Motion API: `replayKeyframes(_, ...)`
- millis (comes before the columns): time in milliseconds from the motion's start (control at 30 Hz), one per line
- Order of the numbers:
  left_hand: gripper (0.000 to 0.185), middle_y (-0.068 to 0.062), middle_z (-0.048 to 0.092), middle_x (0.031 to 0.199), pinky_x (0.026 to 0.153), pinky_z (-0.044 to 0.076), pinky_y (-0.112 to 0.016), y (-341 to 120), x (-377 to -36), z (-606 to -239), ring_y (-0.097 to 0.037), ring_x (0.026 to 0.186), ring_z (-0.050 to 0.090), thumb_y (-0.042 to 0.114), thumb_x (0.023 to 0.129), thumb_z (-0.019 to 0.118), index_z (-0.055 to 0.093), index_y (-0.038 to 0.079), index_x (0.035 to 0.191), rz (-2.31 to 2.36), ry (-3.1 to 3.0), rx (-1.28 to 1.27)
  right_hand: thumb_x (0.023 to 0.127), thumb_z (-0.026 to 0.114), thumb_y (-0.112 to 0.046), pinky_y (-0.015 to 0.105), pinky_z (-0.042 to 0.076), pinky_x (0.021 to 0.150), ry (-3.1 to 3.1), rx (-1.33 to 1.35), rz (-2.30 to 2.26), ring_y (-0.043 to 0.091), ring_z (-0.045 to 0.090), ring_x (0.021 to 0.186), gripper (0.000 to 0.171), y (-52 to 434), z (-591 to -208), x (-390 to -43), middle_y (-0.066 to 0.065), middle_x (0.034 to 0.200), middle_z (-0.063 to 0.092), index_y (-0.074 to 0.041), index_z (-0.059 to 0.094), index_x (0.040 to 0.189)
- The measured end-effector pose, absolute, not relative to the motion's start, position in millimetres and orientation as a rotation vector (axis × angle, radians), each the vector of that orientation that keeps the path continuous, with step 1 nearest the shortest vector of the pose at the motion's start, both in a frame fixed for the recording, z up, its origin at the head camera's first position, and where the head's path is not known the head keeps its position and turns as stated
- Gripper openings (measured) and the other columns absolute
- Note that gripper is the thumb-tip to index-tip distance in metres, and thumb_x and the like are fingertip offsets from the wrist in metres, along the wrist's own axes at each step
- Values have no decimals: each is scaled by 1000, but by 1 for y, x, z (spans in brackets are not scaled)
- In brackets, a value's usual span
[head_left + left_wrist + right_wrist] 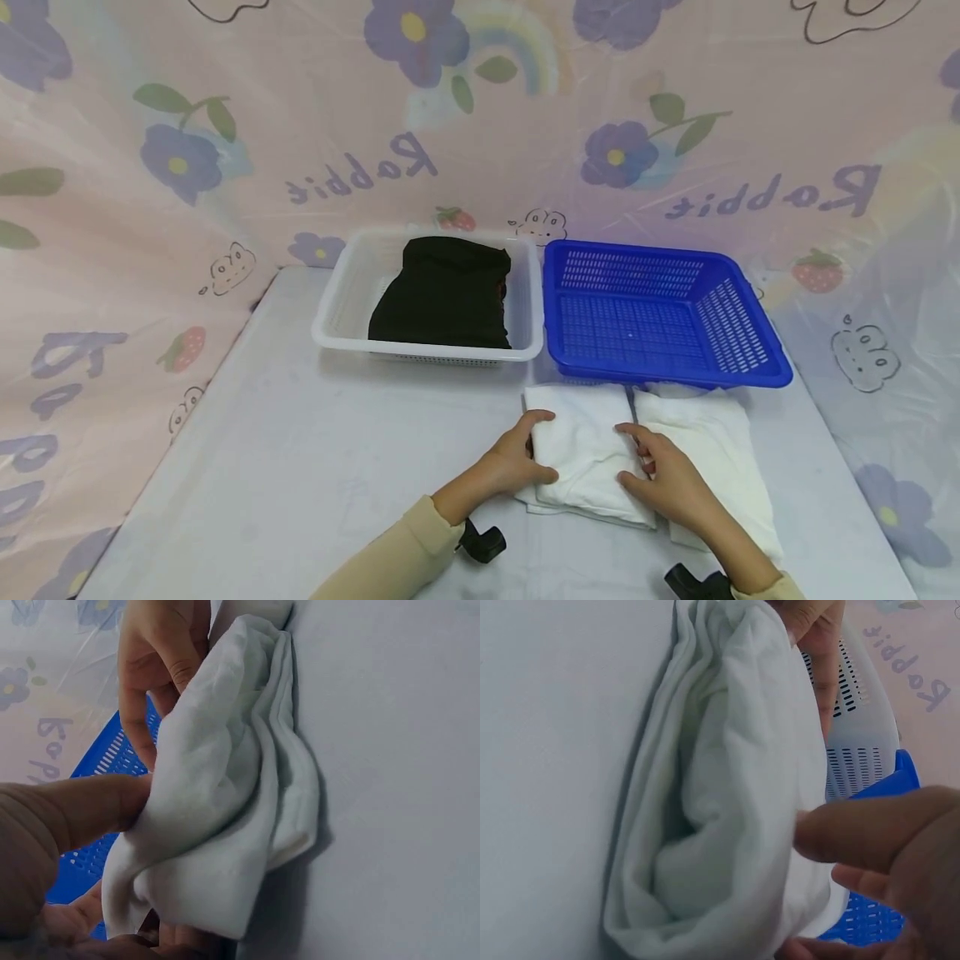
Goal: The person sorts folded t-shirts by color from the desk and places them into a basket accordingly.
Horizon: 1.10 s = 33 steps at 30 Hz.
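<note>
While the folded white cloth [587, 454] lies on the white table [300, 475] just in front of the blue basket [626, 329], its left edge is pinched by the left hand [516, 460]; its right side is touched by the right hand [670, 482], thumb and index finger spread, with any hold underneath impossible to tell. If it is lifted on uneven grips, loose layers could be spilled open and the second white cloth [716, 454] beside it snagged.

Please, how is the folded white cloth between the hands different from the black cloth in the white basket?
The folded white cloth is outside the white plastic basket, the black cloth inside it. The left hand and right hand touch the white cloth, not the black cloth. Both look like soft fabric.
</note>
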<state>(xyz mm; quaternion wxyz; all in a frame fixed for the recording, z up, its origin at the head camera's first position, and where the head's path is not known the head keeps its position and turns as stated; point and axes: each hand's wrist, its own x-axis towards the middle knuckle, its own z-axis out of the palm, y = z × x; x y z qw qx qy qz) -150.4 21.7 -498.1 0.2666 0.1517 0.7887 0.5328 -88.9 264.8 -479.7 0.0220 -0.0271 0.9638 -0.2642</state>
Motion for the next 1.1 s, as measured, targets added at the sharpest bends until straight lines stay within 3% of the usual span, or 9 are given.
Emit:
replayKeyframes(100, 77, -9, 61, 115, 92, 46, -37, 19, -152, -499, -14, 102, 56, 10, 76, 79, 41, 25, 140, 1433, 2120, 409, 77, 78, -16, 34, 44, 68, 2952, -62, -806, 17, 52, 80, 65, 262, -479, -92, 8, 93, 57, -12, 51, 136)
replayKeyframes(233, 71, -8, 61, 115, 90, 47, -38, 18, -153, -499, -15, 101, 56, 19, 81, 77, 41, 26, 141, 1425, 2141, 421, 77, 77, -18, 49, 49, 75, 2916, -54, -761, 36, 59, 95, 67, 256, -475, -95, 22, 106, 61, -13, 49, 138)
replayKeyframes(333, 68, -9, 61, 116, 90, 47, -39, 18, -153, -499, -16, 102, 57, 22, 82, 75, 42, 26, 141, 1419, 2172, 418, 75, 77, -17, 58, 48, 79, 2897, -23, -759, 47, 56, 106, 69, 251, -473, -98, 32, 119, 56, -12, 48, 138)
replayKeyframes(567, 67, -14, 54, 136, 98, 43, -48, 18, -149, -497, -26, 122, 52, 19, 83, 74, 42, 30, 140, 1385, 2204, 429, 71, 80, -8, 36, 47, 69, 2726, 154, -1059, 22, 56, 83, 70, 250, -475, -105, 16, 96, 62, -15, 50, 134)
replayKeyframes(700, 67, -12, 51, 141, 100, 41, -52, 17, -147, -495, -29, 128, 49, 18, 83, 73, 42, 31, 140, 1350, 2236, 448, 71, 80, -6, 28, 45, 63, 2602, 80, -1178, 17, 53, 75, 71, 253, -477, -106, 10, 84, 60, -14, 49, 134)
replayKeyframes(833, 67, -12, 52, 141, 101, 41, -51, 16, -148, -495, -29, 128, 49, 17, 83, 74, 42, 31, 140, 1350, 2237, 466, 71, 81, -11, 28, 43, 66, 2616, -45, -1132, 16, 53, 79, 71, 254, -480, -106, 11, 100, 62, -19, 49, 133)
replayKeyframes(933, 66, -10, 53, 139, 99, 42, -50, 14, -148, -495, -27, 127, 50, 21, 83, 74, 42, 35, 139, 1326, 2231, 506, 71, 81, -12, 28, 43, 63, 2618, -68, -1132, 15, 51, 73, 70, 253, -481, -104, 15, 115, 59, -25, 49, 132)
replayKeyframes(1100, 60, 2, 53, 140, 100, 43, -45, 7, -146, -492, -20, 129, 49, 34, 85, 71, 42, 45, 136, 1231, 2210, 646, 76, 78, -13, 27, 51, 61, 2480, -95, -1264, 14, 63, 77, 71, 255, -477, -93, 28, 134, 48, -20, 46, 138)
